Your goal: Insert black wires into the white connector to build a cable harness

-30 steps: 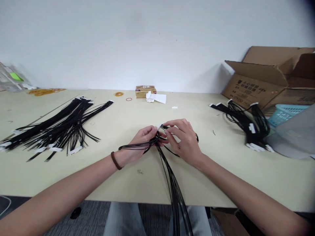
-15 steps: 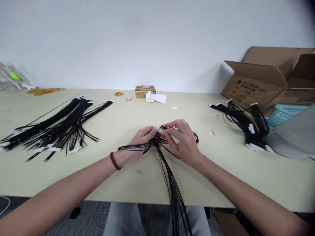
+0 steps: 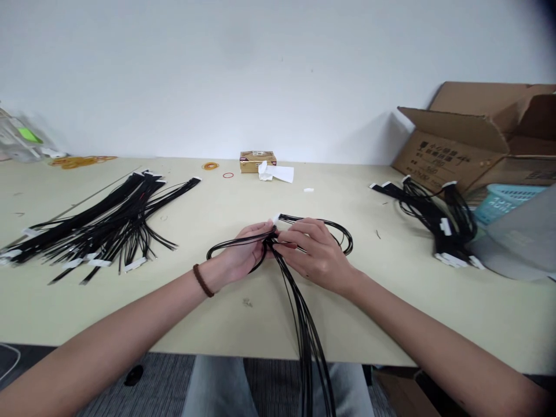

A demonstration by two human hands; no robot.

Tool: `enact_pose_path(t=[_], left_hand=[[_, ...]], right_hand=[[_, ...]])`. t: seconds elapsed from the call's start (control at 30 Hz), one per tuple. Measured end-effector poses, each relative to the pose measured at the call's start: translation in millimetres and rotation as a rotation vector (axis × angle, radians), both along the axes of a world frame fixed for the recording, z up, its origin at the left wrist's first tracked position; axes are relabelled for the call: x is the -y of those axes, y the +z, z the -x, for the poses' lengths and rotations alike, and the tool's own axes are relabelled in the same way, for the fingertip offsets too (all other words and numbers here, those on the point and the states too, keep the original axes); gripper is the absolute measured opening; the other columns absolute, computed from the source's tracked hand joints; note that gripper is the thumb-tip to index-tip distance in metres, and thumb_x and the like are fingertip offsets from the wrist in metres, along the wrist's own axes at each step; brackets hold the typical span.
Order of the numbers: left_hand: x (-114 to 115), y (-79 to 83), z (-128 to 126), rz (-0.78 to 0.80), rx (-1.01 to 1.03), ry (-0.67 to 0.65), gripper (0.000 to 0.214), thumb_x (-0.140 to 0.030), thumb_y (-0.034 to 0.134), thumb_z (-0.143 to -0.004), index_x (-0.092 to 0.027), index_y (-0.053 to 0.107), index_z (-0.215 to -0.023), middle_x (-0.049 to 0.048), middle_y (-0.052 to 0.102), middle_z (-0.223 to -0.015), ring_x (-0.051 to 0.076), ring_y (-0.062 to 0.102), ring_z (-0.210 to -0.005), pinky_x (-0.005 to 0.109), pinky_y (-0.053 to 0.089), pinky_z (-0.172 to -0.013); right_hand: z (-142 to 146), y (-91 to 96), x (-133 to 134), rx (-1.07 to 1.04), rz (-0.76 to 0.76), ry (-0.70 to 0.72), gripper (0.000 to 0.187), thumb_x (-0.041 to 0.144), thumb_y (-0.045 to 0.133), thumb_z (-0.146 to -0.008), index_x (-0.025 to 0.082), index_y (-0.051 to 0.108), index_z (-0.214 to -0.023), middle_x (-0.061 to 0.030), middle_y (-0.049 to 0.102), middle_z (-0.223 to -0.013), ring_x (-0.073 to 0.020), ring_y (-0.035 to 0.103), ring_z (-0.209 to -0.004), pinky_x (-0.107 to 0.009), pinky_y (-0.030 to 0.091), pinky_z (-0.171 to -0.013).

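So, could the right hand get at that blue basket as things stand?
Probably not easily: the right hand is occupied with the black cables, and a grey object partly covers the blue basket. Its upper rim does show, though.

Carton (image 3: 258,162) on table (image 3: 243,333), wall (image 3: 278,75) behind. Paper (image 3: 282,174) just before carton; wire bundle (image 3: 307,330) well before it. Rubber bands (image 3: 211,166) left; wire-harness pile (image 3: 130,208) farther left, before carton. Cardboard box (image 3: 456,153), basket (image 3: 499,202), second harness pile (image 3: 458,226) right.
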State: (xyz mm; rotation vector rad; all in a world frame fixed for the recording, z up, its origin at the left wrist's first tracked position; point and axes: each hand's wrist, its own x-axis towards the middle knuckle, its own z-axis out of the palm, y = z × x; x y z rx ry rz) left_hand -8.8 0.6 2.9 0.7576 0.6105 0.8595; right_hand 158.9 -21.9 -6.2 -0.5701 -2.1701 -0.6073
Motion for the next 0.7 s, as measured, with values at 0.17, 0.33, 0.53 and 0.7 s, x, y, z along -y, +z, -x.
enact_pose_path(t=[0.17, 0.33, 0.53, 0.7], left_hand=[[1.2, 2.2, -0.3, 0.005, -0.002, -0.002, 0.010, -0.019, 0.063, -0.076, -0.011, 0.058, -0.072, -0.0016, 0.059, -0.065, 0.006, 0.051, -0.056, 0.018, 0.038, -0.053], [1.2, 1.0, 0.6, 0.017, 0.020, -0.021, 0.009, -0.018, 0.064, -0.075, -0.012, 0.058, -0.072, -0.0037, 0.056, -0.062, 0.005, 0.047, -0.055, 0.018, 0.035, -0.052], [-1.1, -1.2, 1.3, -0.007, 0.025, -0.035, 0.007, -0.019, 0.062, -0.076, -0.013, 0.059, -0.073, -0.0031, 0.056, -0.064, 0.005, 0.049, -0.057, 0.018, 0.038, -0.054], [-2.0, 1.4, 1.6, -0.071, -0.048, -0.050, 0.013, -0.024, 0.055, -0.081, -0.013, 0.060, -0.078, 0.0037, 0.064, -0.074, 0.013, 0.061, -0.066, 0.026, 0.046, -0.065]], right_hand=[[0.0, -0.5, -1.9, 0.093, -0.033, -0.032, 0.017, 0.008, 0.056, -0.081, 0.021, 0.060, -0.092, -0.0014, 0.066, -0.091, -0.0143, 0.055, -0.092, -0.035, 0.046, -0.085], [0.0, 1.8, -2.8, 0.127, -0.094, 0.005, 0.013, 0.009, 0.054, -0.082, 0.017, 0.061, -0.091, -0.0031, 0.067, -0.091, -0.0146, 0.057, -0.096, -0.035, 0.048, -0.086], [1.6, -4.8, -6.2, 0.006, 0.055, 0.069, 0.017, 0.010, 0.052, -0.083, 0.017, 0.062, -0.096, -0.0053, 0.068, -0.095, -0.0160, 0.059, -0.096, -0.036, 0.050, -0.085], [5.1, 4.8, 0.2, -0.395, 0.547, 0.150, 0.018, 0.017, 0.046, -0.087, 0.021, 0.062, -0.093, -0.0034, 0.068, -0.088, -0.0140, 0.062, -0.085, -0.032, 0.053, -0.077]])
